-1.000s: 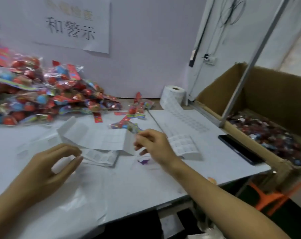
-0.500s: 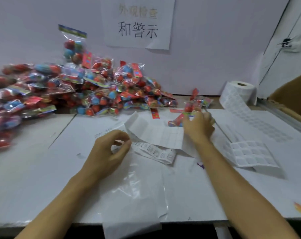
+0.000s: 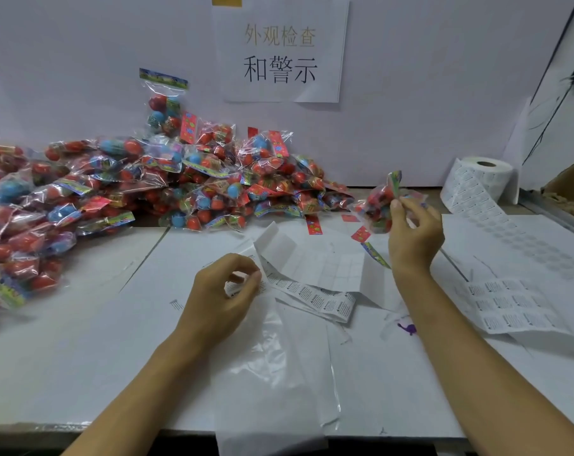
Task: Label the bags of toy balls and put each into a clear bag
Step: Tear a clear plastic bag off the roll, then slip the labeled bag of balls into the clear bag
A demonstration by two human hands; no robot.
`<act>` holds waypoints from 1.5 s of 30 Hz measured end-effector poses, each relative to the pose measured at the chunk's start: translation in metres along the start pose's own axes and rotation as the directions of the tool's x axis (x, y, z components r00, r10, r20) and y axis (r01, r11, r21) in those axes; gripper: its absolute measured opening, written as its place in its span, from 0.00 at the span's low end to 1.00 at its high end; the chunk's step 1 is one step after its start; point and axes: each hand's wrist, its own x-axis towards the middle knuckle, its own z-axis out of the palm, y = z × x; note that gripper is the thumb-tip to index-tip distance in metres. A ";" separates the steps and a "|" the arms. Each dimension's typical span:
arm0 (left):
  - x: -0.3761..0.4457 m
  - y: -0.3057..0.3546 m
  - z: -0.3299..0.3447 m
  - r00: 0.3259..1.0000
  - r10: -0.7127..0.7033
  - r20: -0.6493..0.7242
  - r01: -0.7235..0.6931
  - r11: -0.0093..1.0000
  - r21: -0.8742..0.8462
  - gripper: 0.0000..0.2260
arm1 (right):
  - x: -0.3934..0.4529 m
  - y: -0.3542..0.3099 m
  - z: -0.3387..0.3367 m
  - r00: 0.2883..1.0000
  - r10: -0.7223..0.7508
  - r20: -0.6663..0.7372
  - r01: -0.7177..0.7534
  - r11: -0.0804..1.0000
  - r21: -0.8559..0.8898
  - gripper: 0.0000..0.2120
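Note:
My right hand (image 3: 410, 232) grips a small bag of red and blue toy balls (image 3: 376, 209), lifted just above the white table at the right of centre. My left hand (image 3: 223, 291) pinches a small white printed label (image 3: 234, 287) between thumb and fingers, near the middle of the table. Beside it lies a strip of printed labels (image 3: 315, 297) on crumpled backing paper (image 3: 312, 258). A stack of clear bags (image 3: 272, 373) lies flat in front of me, reaching past the table's near edge.
A big heap of bagged toy balls (image 3: 147, 192) fills the back left against the wall. A label roll (image 3: 483, 179) stands at the back right, its strip trailing onto a label sheet (image 3: 515, 307). A cardboard box edge (image 3: 571, 189) shows at far right.
My right hand reached to the loose bag beyond the backing paper, took it and raised it. My left hand stayed curled by the label strip and now shows a label in its pinch. The view swung left.

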 end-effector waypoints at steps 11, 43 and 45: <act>0.003 0.015 -0.007 0.968 -0.248 -0.042 0.219 0.915 -0.339 0.18 | -0.075 -0.055 0.008 0.481 0.118 0.869 -0.494 0.855 0.157 0.34; 0.007 0.022 -0.009 0.887 -0.419 0.195 0.452 0.701 -0.552 0.07 | -0.117 -0.070 0.008 0.444 0.112 0.889 -0.401 0.912 0.085 0.09; 0.007 0.023 -0.008 0.875 -0.432 0.216 0.474 0.683 -0.555 0.09 | -0.117 -0.071 0.008 0.460 0.120 0.880 -0.419 0.903 0.096 0.09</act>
